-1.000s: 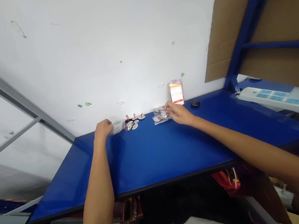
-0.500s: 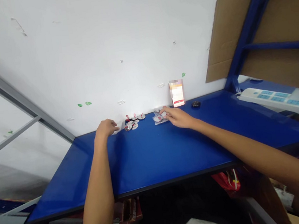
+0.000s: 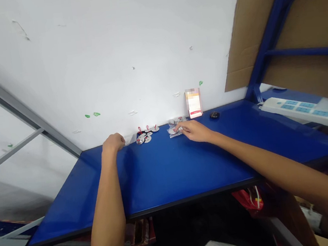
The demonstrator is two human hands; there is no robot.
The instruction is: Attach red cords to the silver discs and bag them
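Note:
My left hand (image 3: 113, 142) is at the back left of the blue table, its fingers curled closed; whatever they may hold is hidden. Just right of it lie clear plastic bags (image 3: 130, 139). Beyond these sits a cluster of round, silvery-white tags (image 3: 144, 139) with red loops. My right hand (image 3: 194, 130) pinches at a small clear bag (image 3: 174, 131) with a round tag inside, its index fingertip lying over the tag. Behind that bag, more bagged round tags (image 3: 177, 120) rest close to the wall.
A phone (image 3: 194, 103) with a lit screen leans on the wall. A small black object (image 3: 214, 114) lies to its right. The blue table (image 3: 158, 172) meets a white wall (image 3: 153, 39). A white power strip (image 3: 310, 112) stands at the right, beside a blue metal frame (image 3: 270, 24).
My left hand has shifted slightly left, away from the clear bags, and its fingers are more curled. My right hand has moved a little lower, its index finger now over the front bag.

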